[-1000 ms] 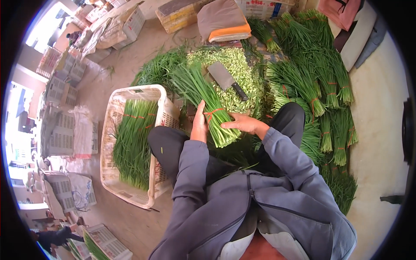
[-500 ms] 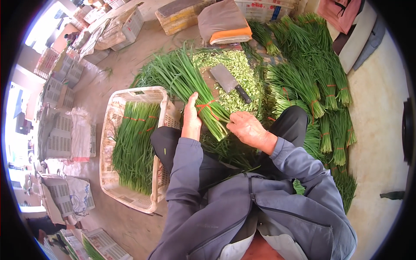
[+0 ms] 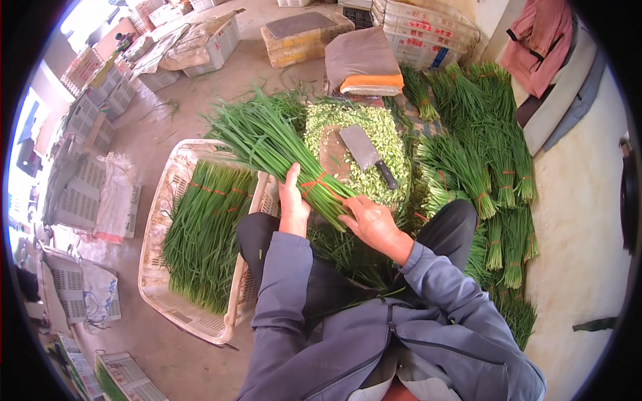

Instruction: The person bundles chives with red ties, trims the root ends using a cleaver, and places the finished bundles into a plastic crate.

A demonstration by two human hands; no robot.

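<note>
A bundle of garlic chives tied with a red band lies slantwise above my lap, leaves pointing far left and stem ends toward me. My left hand grips it from the left, thumb up beside the band. The fingers of my right hand close on the pale stem ends from the right; the fingertips are partly hidden. Beyond the bundle, a cleaver with a black handle rests on a brown board, among chopped pale stem pieces.
Left of my knee stands a white plastic crate with tied chive bundles inside. More banded bundles are heaped at right beside the wall. At the back are a folded cushion, a yellow box and stacked crates.
The whole view has shifted, with the surroundings lower in the picture. The bundle's leaves have swung further left, and my right hand has shifted along its stem ends. Both hands remain on the bundle.
</note>
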